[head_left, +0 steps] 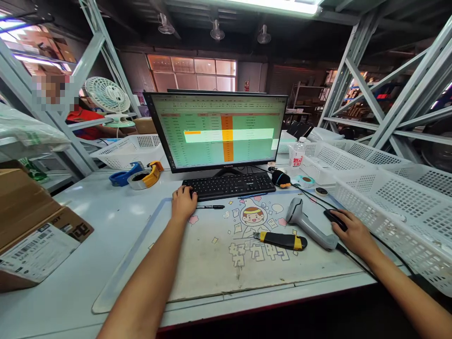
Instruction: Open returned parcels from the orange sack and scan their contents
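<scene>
A: Where are the hands?

B: The left hand [184,202] is on the left end of the black keyboard [229,186], its fingers loosely bent over the keys and grasping nothing; the right hand [354,231] lies well to the right, partly curled over the black mouse [334,218] — that is what it has hold of.

A: And where do those two stand?

B: The keyboard lies just on the near side of the monitor [215,136], which shows a table with an orange column; the mouse is at the right, near the white baskets [391,188] along that side of the worktop [84,202].

A: What lies between the hands?

B: A black pen [213,207], just to the right of the left hand; then, on the printed desk mat [197,268], a yellow and black cutter [280,240]; a grey scanner [312,226] lies just beside it, nearer the right hand, its cable leading off to the near right.

A: Anything farther out?

B: A blue tape dispenser [122,178] and a yellow one, left of the monitor; a cardboard box [28,207] at the near left; a bottle [297,153] to the monitor's right — and a person in a red top [83,117] at the far left, beside a fan [108,94].
</scene>
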`<state>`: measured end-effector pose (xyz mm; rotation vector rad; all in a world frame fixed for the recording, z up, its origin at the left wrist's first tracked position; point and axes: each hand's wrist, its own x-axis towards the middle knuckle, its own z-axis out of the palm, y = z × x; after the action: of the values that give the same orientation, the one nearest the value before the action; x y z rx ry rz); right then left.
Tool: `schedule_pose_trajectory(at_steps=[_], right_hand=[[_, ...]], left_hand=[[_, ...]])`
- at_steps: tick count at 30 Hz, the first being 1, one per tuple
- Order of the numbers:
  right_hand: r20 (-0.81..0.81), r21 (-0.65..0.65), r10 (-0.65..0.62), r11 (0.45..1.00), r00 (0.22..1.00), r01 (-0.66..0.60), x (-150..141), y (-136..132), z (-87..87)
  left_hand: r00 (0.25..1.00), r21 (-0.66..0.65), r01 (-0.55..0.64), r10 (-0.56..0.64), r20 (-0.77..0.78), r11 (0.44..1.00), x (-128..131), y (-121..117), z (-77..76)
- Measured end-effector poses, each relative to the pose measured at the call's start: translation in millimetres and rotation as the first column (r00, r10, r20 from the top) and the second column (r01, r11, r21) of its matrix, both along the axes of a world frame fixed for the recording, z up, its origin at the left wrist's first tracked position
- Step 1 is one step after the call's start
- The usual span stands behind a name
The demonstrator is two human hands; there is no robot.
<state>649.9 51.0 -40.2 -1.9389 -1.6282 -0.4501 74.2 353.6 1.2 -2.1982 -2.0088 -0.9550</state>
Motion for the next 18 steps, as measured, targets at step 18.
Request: schedule_pose_trajectory(at_steps=[18], right_hand=[[-0.002,-0.029,-0.008,1.000,1.000,0.008,0.2,0.4,-1.0]], left_hand=[[1.000,0.006,-0.001,0.001,-0.024,1.000,-0.7,-0.2,0.5]])
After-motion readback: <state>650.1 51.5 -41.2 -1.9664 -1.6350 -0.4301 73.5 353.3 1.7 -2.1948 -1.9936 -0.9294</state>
